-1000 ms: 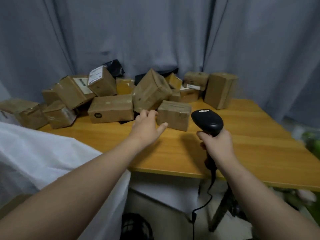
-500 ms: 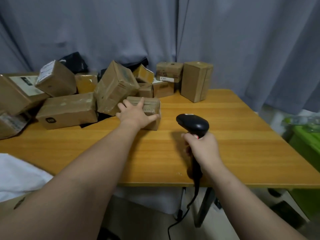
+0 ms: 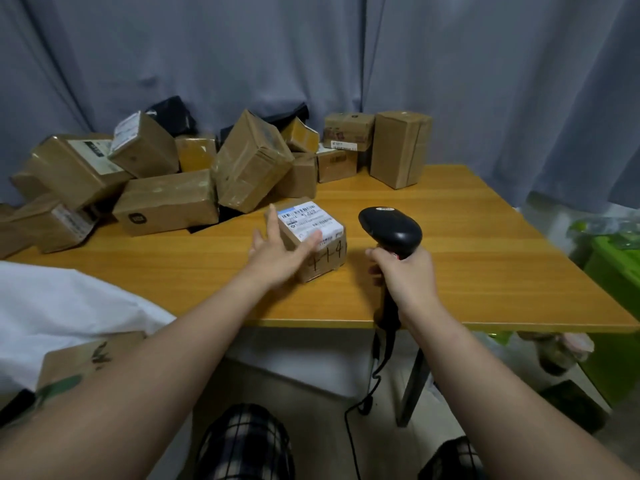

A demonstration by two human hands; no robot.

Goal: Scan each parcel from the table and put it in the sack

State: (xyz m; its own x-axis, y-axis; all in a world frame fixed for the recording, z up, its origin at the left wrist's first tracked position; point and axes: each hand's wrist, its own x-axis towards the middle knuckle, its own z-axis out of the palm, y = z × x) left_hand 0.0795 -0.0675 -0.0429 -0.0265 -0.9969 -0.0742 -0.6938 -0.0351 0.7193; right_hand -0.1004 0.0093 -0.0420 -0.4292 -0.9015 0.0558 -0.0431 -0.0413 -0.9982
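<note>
Behind, parcel pile (image 3: 166,202) crowds table (image 3: 485,271) rear; sack (image 3: 52,306) left, scanner (image 3: 389,230) right.

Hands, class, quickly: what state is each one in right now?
Left hand: open, laid flat against the labelled parcel.
Right hand: closed, gripping the handle of the black scanner.

Label (image 3: 309,220) on the front parcel (image 3: 323,261) faces up, print too small to read; left hand (image 3: 277,254) is smeared with blur and covers that parcel's near left face; right hand (image 3: 406,276) swallows the scanner (image 3: 389,229) grip; its cable (image 3: 349,427) runs off the bottom edge; sack (image 3: 69,306) cut by the left edge, so is the end box (image 3: 12,233) at the table (image 3: 485,271) back left corner.
</note>
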